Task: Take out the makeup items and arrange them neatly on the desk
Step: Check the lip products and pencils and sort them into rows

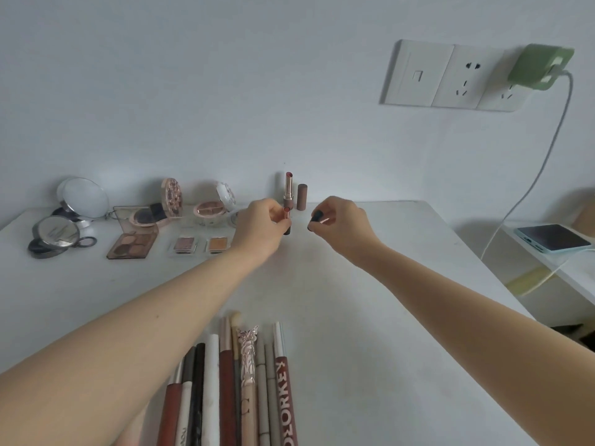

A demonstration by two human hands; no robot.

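Our left hand [262,225]: we pinch an uncapped rose-gold lipstick tube [287,220], upright, near the white desk's [354,317] back edge.
Our right hand [338,225]: we pinch its dark cap [317,217], held apart from the tube.
Just behind: another open lipstick [288,188] stands beside its brown cap [301,197].
Near edge: pencils and brushes [238,387] lie side by side.

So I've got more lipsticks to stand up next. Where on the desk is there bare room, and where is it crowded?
Bare: the desk right of the standing lipstick and its cap, out to the right edge, and the middle strip between both hands and the row of pencils. Crowded: the back left, with mirrors and eyeshadow palettes.
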